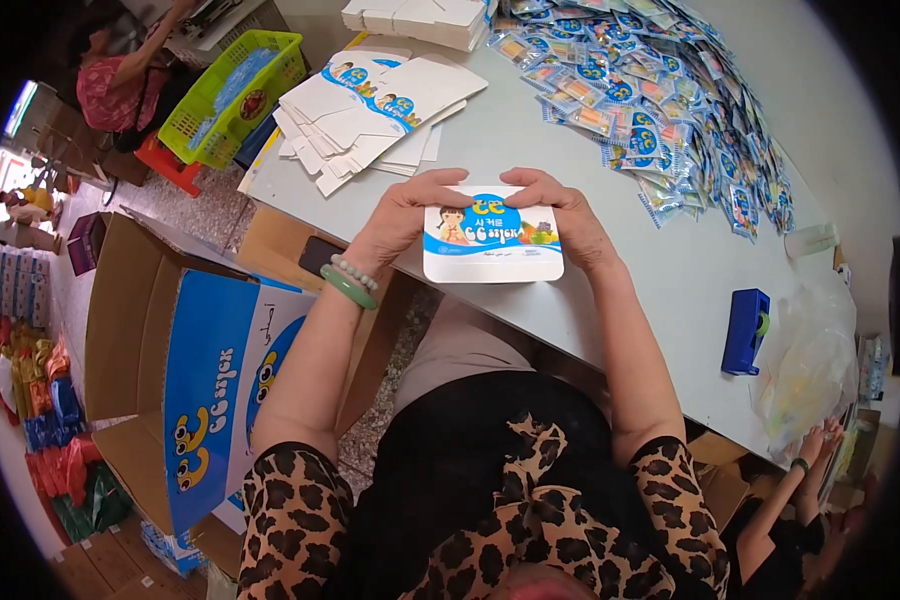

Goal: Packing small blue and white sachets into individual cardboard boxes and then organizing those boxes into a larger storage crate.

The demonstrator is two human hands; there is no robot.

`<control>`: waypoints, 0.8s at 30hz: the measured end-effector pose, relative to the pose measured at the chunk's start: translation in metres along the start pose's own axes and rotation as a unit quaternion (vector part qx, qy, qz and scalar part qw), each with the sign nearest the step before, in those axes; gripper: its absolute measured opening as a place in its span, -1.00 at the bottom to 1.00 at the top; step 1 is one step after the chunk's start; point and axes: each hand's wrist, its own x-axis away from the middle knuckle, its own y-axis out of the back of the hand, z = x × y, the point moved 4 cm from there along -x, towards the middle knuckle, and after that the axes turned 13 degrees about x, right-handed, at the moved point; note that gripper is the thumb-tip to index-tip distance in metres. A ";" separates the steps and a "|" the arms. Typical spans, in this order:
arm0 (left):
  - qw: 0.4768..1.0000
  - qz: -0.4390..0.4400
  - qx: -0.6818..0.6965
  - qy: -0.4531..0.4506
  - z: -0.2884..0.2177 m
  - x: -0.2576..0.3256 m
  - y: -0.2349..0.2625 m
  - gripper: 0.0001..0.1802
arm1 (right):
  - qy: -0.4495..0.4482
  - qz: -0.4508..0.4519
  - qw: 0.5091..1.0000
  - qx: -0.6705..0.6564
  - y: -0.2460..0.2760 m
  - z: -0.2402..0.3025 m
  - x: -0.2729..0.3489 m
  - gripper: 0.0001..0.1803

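A small white and blue printed carton [492, 266] is held upright at the table's near edge, between both hands. My left hand [402, 222] grips its left side, thumb along the top edge. My right hand [573, 222] closes on the right side the same way. What the carton contains is hidden. Beyond it to the left lies a stack of flattened cartons [355, 125] in the same print. A large heap of small blue and clear sachets [640, 120] covers the table's far right.
A blue tape dispenser [745, 332] and a clear plastic bag [810, 360] lie on the right of the table [530, 130]. An open cardboard box [135, 320] stands at my left, with a yellow-green basket [225, 100] beyond it. Another person's hands [815, 455] show at lower right.
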 end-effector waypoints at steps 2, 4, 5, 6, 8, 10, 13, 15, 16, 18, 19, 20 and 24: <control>0.989 -0.003 -0.144 -0.038 -0.008 0.003 -0.001 -0.70 | 0.010 -0.003 0.998 0.067 -0.002 0.007 0.002 -0.76; 0.915 0.023 -0.391 -0.096 -0.017 0.005 -0.003 -0.67 | 0.024 0.002 0.991 0.130 -0.002 0.011 0.003 -0.79; 0.913 0.021 -0.396 -0.098 -0.025 0.009 -0.009 -0.67 | 0.029 0.003 0.991 0.129 -0.002 0.013 0.003 -0.79; 0.879 0.034 -0.469 -0.071 -0.030 0.017 -0.019 -0.63 | 0.037 0.003 0.989 0.145 -0.001 0.010 0.004 -0.77; 0.817 0.081 -0.571 -0.015 -0.047 0.034 -0.041 -0.50 | 0.059 0.008 0.986 0.157 -0.002 0.009 0.005 -0.76; 0.782 0.141 -0.607 0.011 -0.053 0.046 -0.055 -0.31 | 0.069 -0.006 0.986 0.150 0.001 0.003 0.009 -0.76; 0.783 0.154 -0.602 -0.001 -0.060 0.060 -0.078 -0.08 | 0.071 -0.010 0.982 0.173 0.006 -0.001 0.017 -0.76; 0.784 0.081 -0.615 -0.014 -0.055 0.061 -0.088 -0.08 | 0.102 -0.060 0.944 0.307 0.004 -0.001 0.024 -0.69; 0.783 0.050 -0.619 -0.049 -0.052 0.062 -0.093 -0.12 | 0.114 -0.055 0.943 0.308 0.000 0.004 0.030 -0.69; 0.776 0.007 -0.625 -0.083 -0.041 0.063 -0.096 -0.15 | 0.188 -0.107 0.876 0.432 -0.008 0.023 0.048 -0.63; 0.739 0.003 -0.666 -0.098 -0.034 0.061 -0.098 -0.23 | 0.197 -0.100 0.875 0.431 -0.008 0.025 0.056 -0.63; 0.701 0.001 -0.704 -0.114 -0.029 0.059 -0.102 -0.32 | 0.194 -0.101 0.853 0.474 -0.003 0.026 0.066 -0.58; 0.552 -0.016 -0.818 -0.163 -0.024 0.064 -0.112 -0.50 | 0.192 -0.046 0.780 0.594 -0.027 0.076 0.093 -0.41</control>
